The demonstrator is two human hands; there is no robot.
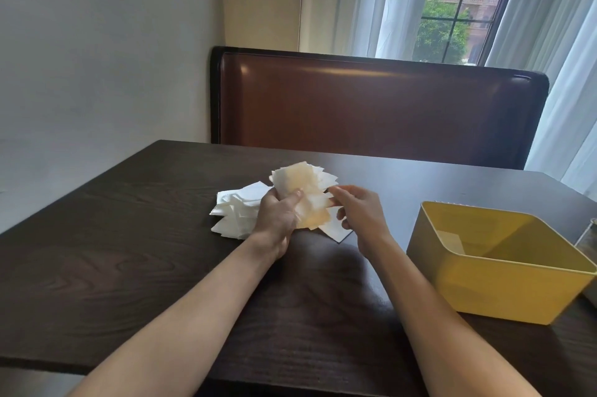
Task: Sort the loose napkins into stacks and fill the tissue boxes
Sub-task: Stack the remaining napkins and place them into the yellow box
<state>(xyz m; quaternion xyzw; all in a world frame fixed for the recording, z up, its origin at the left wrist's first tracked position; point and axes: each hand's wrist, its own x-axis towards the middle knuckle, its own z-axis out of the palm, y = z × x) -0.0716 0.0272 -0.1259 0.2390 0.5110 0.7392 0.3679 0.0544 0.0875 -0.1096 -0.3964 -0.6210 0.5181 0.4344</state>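
Fanned bundle of napkins (303, 193) gripped upright in left hand (277, 212), thumb pressed across the front, above a dark wooden desk (129, 254). Right hand (361, 212) alongside, fingers (339, 191) curled, pinching the bundle's edge. Loose white napkin pile (235, 212) lying on desk behind left hand. Open yellow tissue box (504, 286) standing to the right, well apart.

On a dark wooden table (129, 251), the left hand (277, 215) grips a fanned bunch of white napkins (303, 189), thumb pressed on its front. The right hand (358, 209) pinches the bunch's right edge. Loose napkins (235, 212) lie just left. A yellow box (497, 267) stands open at near right, before a brown padded bench back (371, 105).
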